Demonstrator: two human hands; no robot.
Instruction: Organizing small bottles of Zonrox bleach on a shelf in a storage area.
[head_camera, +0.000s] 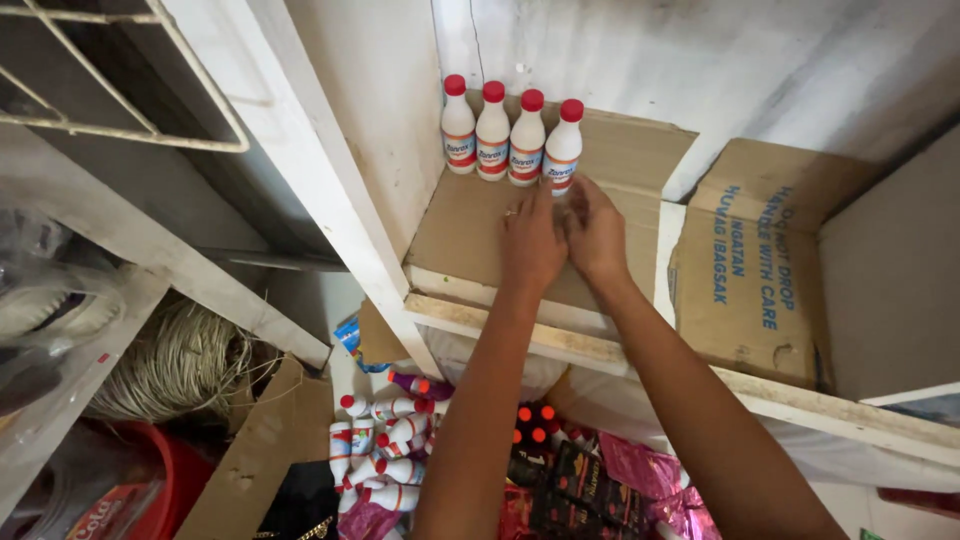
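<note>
Three white bottles with red caps (492, 132) and a fourth (563, 145) stand upright in a row at the back of a shelf lined with brown cardboard (470, 235). My left hand (530, 240), a ring on one finger, lies flat on the cardboard just in front of the row. My right hand (597, 232) is beside it, fingertips touching the base of the rightmost bottle. Neither hand wraps around a bottle.
A flattened cardboard box (750, 265) leans on the shelf to the right. Below the shelf lie several more white bottles (385, 450), dark and pink foil packs (600, 480), a coil of pale cord (175, 365) and a red tub (170, 480). A wire rack (120, 70) hangs upper left.
</note>
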